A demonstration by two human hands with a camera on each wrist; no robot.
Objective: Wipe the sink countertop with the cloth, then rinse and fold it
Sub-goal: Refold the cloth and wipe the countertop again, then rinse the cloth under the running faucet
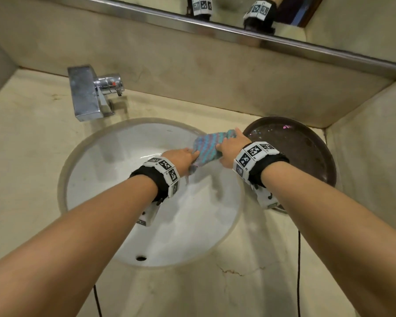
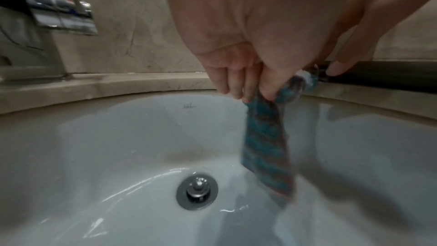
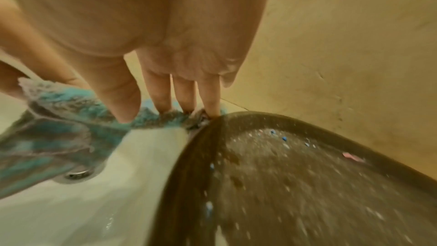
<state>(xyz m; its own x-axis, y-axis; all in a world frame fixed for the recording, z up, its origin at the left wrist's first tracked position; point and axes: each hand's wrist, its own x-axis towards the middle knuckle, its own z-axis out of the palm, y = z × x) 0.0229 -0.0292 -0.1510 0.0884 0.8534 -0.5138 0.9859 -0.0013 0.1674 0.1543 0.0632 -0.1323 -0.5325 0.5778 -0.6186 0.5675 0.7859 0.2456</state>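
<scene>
Teal striped cloth (image 1: 207, 146) stretches over the sink basin's (image 1: 105, 170) right rim, our left hand (image 1: 181, 157) and right hand (image 1: 232, 148) both curled tight on it. We judge wringing after the rinse; folding next needs a flat spread.

cloth (image 1: 206, 146): teal/purple striped, wet, bunched. Held above right rim of white sink (image 1: 105, 179); one end hangs into basin. beige stone tabletop (image 1: 28, 133) surrounds sink.
</scene>
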